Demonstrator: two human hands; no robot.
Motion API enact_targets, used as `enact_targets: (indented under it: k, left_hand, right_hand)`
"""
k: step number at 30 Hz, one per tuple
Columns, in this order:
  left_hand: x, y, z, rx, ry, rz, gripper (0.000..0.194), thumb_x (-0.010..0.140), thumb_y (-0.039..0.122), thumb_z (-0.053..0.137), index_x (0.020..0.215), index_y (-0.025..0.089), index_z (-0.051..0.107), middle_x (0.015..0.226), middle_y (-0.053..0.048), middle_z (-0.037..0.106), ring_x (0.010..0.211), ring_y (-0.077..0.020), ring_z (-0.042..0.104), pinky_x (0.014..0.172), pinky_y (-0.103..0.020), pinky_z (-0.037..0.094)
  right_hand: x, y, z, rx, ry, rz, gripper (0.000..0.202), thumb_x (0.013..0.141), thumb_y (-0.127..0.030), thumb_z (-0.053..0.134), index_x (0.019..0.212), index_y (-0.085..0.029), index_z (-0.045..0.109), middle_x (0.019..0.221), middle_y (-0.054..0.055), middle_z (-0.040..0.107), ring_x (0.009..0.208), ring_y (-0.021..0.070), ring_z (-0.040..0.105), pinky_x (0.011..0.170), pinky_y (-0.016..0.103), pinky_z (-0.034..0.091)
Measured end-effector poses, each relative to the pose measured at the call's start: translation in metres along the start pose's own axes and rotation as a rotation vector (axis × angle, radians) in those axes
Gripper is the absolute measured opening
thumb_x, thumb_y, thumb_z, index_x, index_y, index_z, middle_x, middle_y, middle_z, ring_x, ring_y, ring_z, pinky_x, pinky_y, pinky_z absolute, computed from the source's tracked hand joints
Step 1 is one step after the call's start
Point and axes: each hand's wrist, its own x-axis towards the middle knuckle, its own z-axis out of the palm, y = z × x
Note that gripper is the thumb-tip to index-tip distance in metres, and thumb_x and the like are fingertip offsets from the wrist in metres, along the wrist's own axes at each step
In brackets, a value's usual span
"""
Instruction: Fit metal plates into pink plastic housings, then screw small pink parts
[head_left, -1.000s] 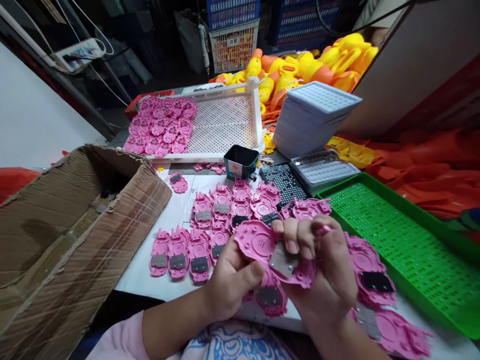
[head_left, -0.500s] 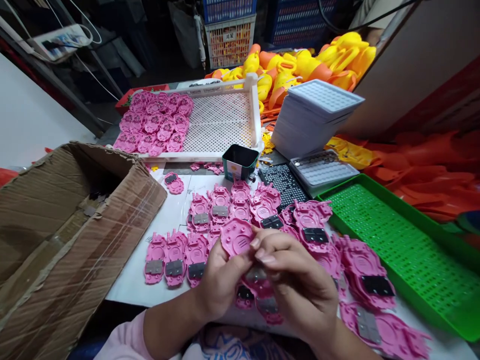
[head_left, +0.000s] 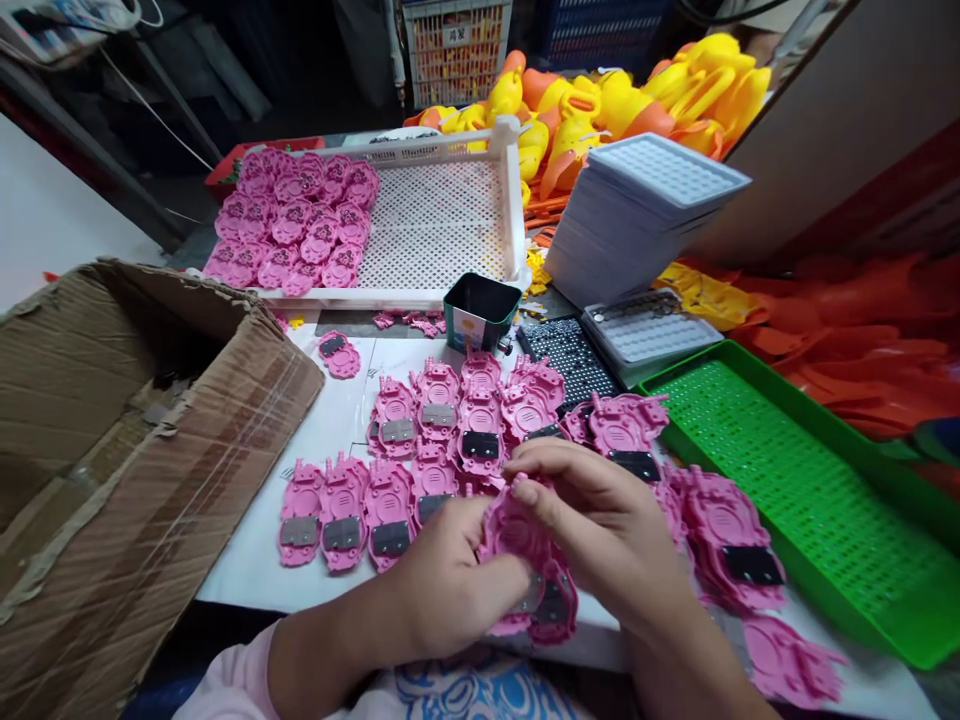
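The left grip (head_left: 456, 580) is closed on a pink casing (head_left: 516, 532), thumb laid across its inner face, while the right grip (head_left: 611, 530) is nearly closed, with thumb and forefinger pinching the casing's upper edge. The casing is held above the near part of the surface (head_left: 251, 565), in front of similar casings (head_left: 388, 498) set out in rows. Relative to the frame half a second earlier, the casing has been turned, and the right fingertips have shifted from its side to its upper edge.
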Motion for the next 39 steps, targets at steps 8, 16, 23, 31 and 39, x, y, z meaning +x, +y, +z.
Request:
enact_targets:
  k: [8, 16, 23, 31, 39]
  left_hand:
    - [-0.003, -0.001, -0.001, 0.155, -0.039, 0.028, 0.013, 0.079, 0.016, 0.042, 0.067, 0.018, 0.041, 0.061, 0.005, 0.036, 0.057, -0.0085, 0.031, 0.050, -0.024, 0.025]
    - [-0.004, 0.000, -0.003, 0.405, -0.071, 0.245, 0.025, 0.075, 0.006, 0.041, 0.058, 0.019, 0.028, 0.052, 0.006, 0.031, 0.050, -0.0078, 0.027, 0.050, -0.027, 0.020]
    - [-0.019, 0.005, -0.002, 0.206, -0.139, 0.273, 0.025, 0.071, 0.002, 0.042, 0.057, 0.019, 0.030, 0.052, 0.006, 0.031, 0.048, -0.0072, 0.028, 0.047, -0.024, 0.022]
    - [-0.047, -0.017, -0.022, -0.228, -0.095, 0.200, 0.019, 0.081, 0.022, 0.050, 0.064, 0.018, 0.040, 0.059, 0.004, 0.035, 0.051, -0.0070, 0.028, 0.047, -0.021, 0.026]
    - [-0.074, -0.047, -0.050, -0.412, 0.111, 0.119, 0.028, 0.074, 0.036, 0.063, 0.064, 0.016, 0.044, 0.057, 0.004, 0.035, 0.051, -0.0071, 0.031, 0.048, -0.021, 0.027]
  right_hand:
    - [0.001, -0.001, -0.008, -0.032, -0.189, 0.128, 0.006, 0.087, -0.027, 0.057, 0.089, -0.025, 0.062, 0.078, -0.002, 0.061, 0.070, 0.0092, 0.057, 0.060, 0.020, 0.044]
    - [-0.007, -0.005, -0.013, 0.014, -0.247, 0.134, 0.006, 0.089, -0.027, 0.054, 0.087, -0.024, 0.059, 0.077, -0.001, 0.056, 0.068, 0.0093, 0.051, 0.058, 0.020, 0.043]
    - [-0.006, -0.014, -0.006, 0.278, -0.219, 0.113, 0.012, 0.076, -0.034, 0.072, 0.087, -0.029, 0.069, 0.077, -0.001, 0.065, 0.069, 0.0090, 0.059, 0.060, 0.018, 0.049]
    - [0.018, -0.034, 0.019, -0.023, -0.040, -0.066, 0.028, 0.093, -0.045, 0.045, 0.100, -0.028, 0.067, 0.084, 0.003, 0.068, 0.076, 0.0123, 0.063, 0.065, 0.024, 0.051]
    - [0.171, -0.005, 0.099, -1.216, -0.490, -0.151, 0.021, 0.091, -0.024, 0.051, 0.104, -0.013, 0.064, 0.106, 0.011, 0.065, 0.097, 0.0185, 0.061, 0.085, 0.036, 0.050]
